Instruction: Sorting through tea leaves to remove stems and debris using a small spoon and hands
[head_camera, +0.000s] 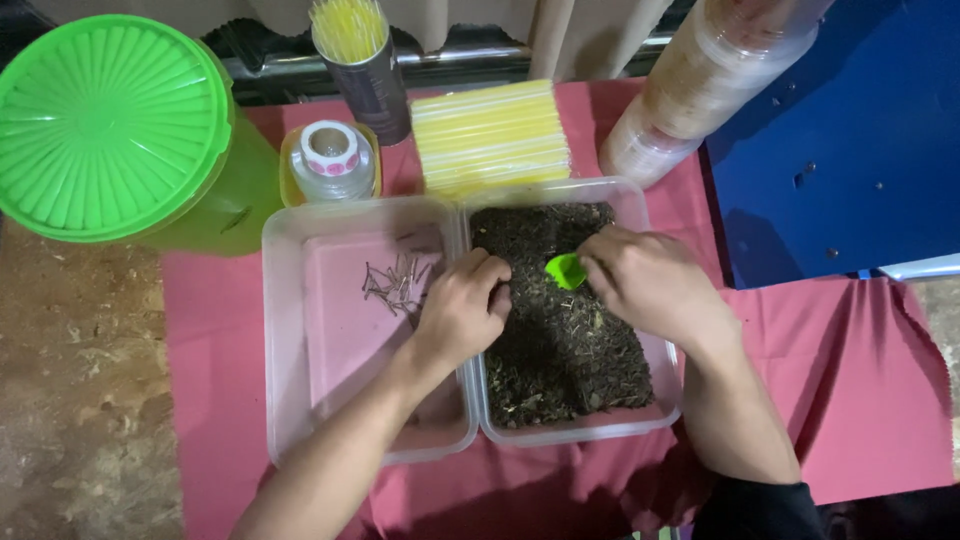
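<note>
My right hand (645, 280) grips a small green scoop (565, 270) over a clear plastic tub (640, 195) filled with dark dried leaves (560, 340). My left hand (462, 305) is curled shut above the wall between the two tubs, fingertips close to the scoop; whatever it pinches is hidden. The left clear tub (290, 330) holds a small pile of thin dark sticks (395, 282) near its back.
A big green lidded container (110, 125) stands at back left. Behind the tubs are a tape roll on a yellow dish (330, 155), a pack of yellow straws (490, 135), a dark cup of straws (365, 65) and stacked clear cups (700, 85). A blue panel (850, 130) is at right.
</note>
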